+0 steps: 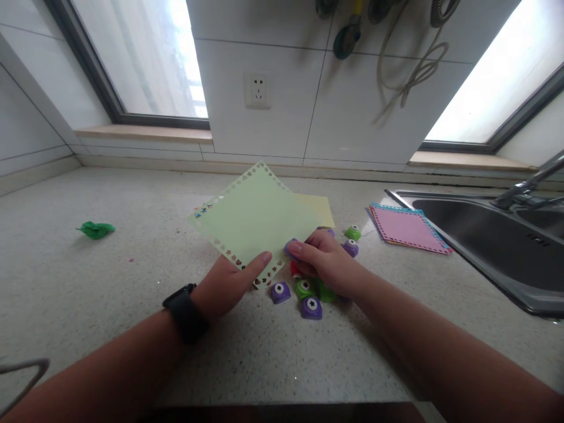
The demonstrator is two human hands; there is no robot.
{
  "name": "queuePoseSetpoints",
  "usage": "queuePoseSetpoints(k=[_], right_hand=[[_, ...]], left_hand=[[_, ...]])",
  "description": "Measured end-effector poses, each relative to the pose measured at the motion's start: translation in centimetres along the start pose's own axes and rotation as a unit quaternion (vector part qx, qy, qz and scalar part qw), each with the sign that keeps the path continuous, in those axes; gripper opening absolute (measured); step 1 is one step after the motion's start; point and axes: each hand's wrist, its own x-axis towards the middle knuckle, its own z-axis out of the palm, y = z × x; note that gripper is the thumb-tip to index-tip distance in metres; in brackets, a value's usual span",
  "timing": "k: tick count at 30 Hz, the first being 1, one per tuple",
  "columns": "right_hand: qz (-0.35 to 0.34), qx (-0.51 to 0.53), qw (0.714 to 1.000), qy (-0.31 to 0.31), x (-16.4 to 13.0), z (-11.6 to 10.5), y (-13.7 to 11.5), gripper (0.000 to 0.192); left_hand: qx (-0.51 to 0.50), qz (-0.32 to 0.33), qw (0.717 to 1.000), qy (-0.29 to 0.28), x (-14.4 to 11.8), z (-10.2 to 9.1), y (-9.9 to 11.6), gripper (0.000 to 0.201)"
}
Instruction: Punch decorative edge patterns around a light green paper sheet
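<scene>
A light green sheet of paper (259, 217), with small shapes cut along its borders, is held tilted above the counter. My left hand (231, 288) grips its near corner, thumb on top and fingers underneath. In my right hand (329, 261) is a purple craft punch (291, 248), set at the sheet's right edge; whether the paper sits in its slot I cannot tell. Below lie several more punches, among them a purple one (280, 292), a green one (304, 288) and another purple one (312, 307). Something red (295, 270) shows partly under my right hand.
A yellow sheet (325, 208) lies behind the green one. Pink and blue punched sheets are stacked (408, 227) at right, beside the steel sink (473, 235). Farther left is a crumpled green piece (96, 230). A green punch (353, 232) and a purple punch (351, 248) lie beyond my right hand.
</scene>
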Motion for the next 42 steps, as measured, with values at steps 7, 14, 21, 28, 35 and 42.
queuePoseSetpoints(k=[7, 14, 21, 28, 35, 42], right_hand=[[-0.009, -0.002, 1.0, -0.023, 0.15, 0.19, 0.11, 0.037], [-0.017, -0.013, 0.999, -0.032, 0.21, 0.21, 0.03, 0.037], [-0.019, -0.024, 0.999, -0.022, 0.25, 0.31, -0.05, 0.037], [-0.033, -0.037, 0.998, -0.024, 0.26, 0.29, -0.11, 0.038], [-0.033, -0.047, 0.998, -0.013, 0.29, 0.38, -0.12, 0.037], [-0.045, -0.06, 0.997, -0.008, 0.37, 0.59, -0.19, 0.033]], left_hand=[[0.019, 0.004, 1.0, 0.001, -0.01, -0.29, -0.53, 0.033], [0.065, 0.025, 0.997, -0.014, 0.01, -0.35, -0.6, 0.021], [0.044, 0.004, 0.999, 0.004, -0.05, -0.45, -0.78, 0.029], [0.181, 0.027, 0.98, -0.083, 0.0, -0.63, -0.79, 0.028], [0.217, 0.036, 0.971, -0.098, -0.03, -0.79, -0.63, 0.033], [0.227, 0.032, 0.969, -0.089, -0.06, -0.7, -0.51, 0.034]])
